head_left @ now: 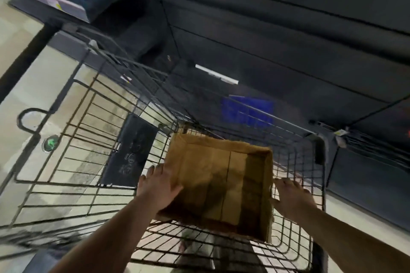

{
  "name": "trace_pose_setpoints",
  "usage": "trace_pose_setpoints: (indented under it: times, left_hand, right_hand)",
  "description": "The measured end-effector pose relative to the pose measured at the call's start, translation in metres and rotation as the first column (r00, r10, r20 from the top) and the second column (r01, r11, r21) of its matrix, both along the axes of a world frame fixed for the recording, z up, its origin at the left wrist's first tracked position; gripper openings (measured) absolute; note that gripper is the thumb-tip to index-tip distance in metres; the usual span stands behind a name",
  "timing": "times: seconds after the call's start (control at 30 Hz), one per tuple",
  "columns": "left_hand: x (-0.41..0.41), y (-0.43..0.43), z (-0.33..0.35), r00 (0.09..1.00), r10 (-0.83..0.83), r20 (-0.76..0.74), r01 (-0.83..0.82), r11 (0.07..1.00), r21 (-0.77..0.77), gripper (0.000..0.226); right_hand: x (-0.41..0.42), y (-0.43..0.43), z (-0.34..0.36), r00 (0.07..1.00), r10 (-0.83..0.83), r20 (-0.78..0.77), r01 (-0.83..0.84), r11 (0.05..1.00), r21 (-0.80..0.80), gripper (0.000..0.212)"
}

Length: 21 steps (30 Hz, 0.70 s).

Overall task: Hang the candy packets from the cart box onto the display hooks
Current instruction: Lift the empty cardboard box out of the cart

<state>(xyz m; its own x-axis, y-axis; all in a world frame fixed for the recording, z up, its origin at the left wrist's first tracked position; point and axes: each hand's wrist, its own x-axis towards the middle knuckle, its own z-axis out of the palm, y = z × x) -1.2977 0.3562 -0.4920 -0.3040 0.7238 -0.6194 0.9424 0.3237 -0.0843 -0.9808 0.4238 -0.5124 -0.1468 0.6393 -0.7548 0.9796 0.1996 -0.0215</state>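
While we look down into the wire cart (93, 131), our brown cardboard box (219, 182) sits at 6 o'clock. It looks empty; we see no candy packets. Our left hand (158, 186) grips the box's 9 o'clock wall, thumb inside. Our right hand (292, 197) presses flat on the 3 o'clock wall, fingers spread. We think the box is light and bendy, so holding both walls is best.

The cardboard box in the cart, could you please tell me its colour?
Plain brown cardboard box, seen best in the head view.
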Motion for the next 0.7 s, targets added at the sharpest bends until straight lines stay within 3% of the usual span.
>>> trace_pose_setpoints:
  times: [0.2, 0.33, 0.5, 0.7]
  left_hand:
    - [-0.026, 0.008, -0.050, 0.992, 0.118, 0.053, -0.114, 0.991, -0.075, 0.074]
    - [-0.044, 0.015, -0.087, 0.964, 0.238, 0.114, -0.223, 0.965, -0.136, 0.079]
    - [-0.065, 0.014, -0.143, 0.918, 0.355, 0.176, -0.333, 0.932, -0.144, 0.081]
    - [-0.072, 0.023, -0.182, 0.717, 0.624, 0.309, -0.598, 0.779, -0.187, 0.079]
  right_hand:
    - [-0.001, -0.008, -0.033, 0.987, -0.158, 0.038, 0.160, 0.984, -0.074, 0.066]
    - [-0.008, -0.013, -0.058, 0.936, -0.348, 0.057, 0.352, 0.931, -0.100, 0.071]
    - [-0.021, -0.020, -0.093, 0.754, -0.656, -0.036, 0.645, 0.750, -0.149, 0.049]
    - [-0.031, -0.027, -0.113, 0.572, -0.814, -0.104, 0.804, 0.581, -0.125, 0.052]
